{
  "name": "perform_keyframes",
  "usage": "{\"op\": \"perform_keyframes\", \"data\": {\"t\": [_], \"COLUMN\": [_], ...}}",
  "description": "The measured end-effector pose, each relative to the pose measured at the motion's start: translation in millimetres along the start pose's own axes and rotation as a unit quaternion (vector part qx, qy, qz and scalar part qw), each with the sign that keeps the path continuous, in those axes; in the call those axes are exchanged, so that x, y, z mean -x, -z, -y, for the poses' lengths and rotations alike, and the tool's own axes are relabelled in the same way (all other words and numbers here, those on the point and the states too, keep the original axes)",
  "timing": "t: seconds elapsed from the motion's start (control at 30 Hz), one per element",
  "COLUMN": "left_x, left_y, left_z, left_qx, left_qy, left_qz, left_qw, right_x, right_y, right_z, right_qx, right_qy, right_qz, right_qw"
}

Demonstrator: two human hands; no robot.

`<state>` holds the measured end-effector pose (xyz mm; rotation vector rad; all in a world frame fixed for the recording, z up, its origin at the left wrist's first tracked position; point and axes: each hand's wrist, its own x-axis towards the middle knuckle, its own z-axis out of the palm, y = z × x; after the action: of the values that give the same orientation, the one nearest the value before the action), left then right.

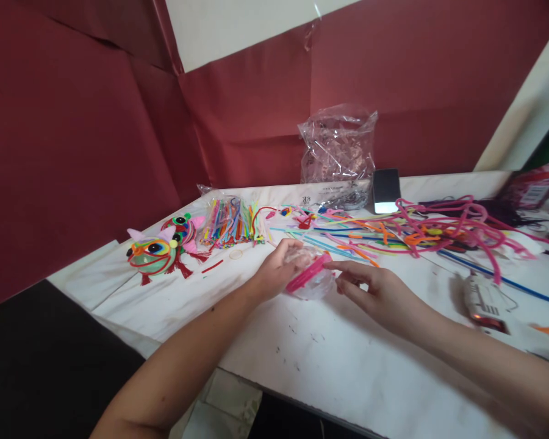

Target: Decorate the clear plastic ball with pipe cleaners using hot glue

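Note:
My left hand [281,268] is closed around a clear, rounded plastic piece [322,286], held just above the table; its exact kind I cannot make out. Around its middle runs a bright pink fuzzy strip [308,274], which slants up to the right. My right hand [370,289] is beside it, the index fingertip touching the strip's right end and the other fingers apart and curled below. To the left stand two colourful animal-head figures, one with a clear green body [150,263] and one behind it [190,235], with pink ears and red tassels.
A bundle of multicoloured pipe cleaners [233,222] lies in a clear bag. Loose stems and a pink tangle [466,222] spread rightwards. A hot glue gun [485,302] with a glowing light sits near my right forearm. Behind are a plastic bag [338,146] and a black box [386,186].

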<state>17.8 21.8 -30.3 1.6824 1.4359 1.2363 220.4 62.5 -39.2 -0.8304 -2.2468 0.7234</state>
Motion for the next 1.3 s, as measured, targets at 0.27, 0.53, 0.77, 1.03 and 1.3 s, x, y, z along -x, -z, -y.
{"op": "perform_keyframes", "data": {"t": [0.27, 0.53, 0.77, 1.03, 1.3], "left_x": [6.4, 7.1, 4.4, -4.2, -5.8], "left_y": [0.0, 0.4, 4.9, 5.4, 3.0], "left_z": [-12.8, -18.3, -15.3, -9.6, 3.7], "left_qx": [-0.047, -0.002, -0.003, -0.008, -0.011], "left_qy": [0.033, 0.055, 0.056, 0.060, 0.060], "left_qz": [0.014, 0.031, 0.025, -0.018, -0.062], "left_qw": [0.998, 0.998, 0.998, 0.998, 0.996], "right_x": [7.4, 1.2, -9.4, -9.8, -19.3], "right_y": [-5.2, 13.4, 19.9, 1.0, 34.0], "right_z": [11.7, 15.1, 4.3, -3.3, 16.5], "right_qx": [-0.021, -0.195, -0.252, -0.221, -0.201], "right_qy": [0.035, -0.010, -0.046, -0.050, -0.050], "right_qz": [0.016, -0.106, -0.084, -0.024, -0.008], "right_qw": [0.999, 0.975, 0.963, 0.974, 0.978]}}
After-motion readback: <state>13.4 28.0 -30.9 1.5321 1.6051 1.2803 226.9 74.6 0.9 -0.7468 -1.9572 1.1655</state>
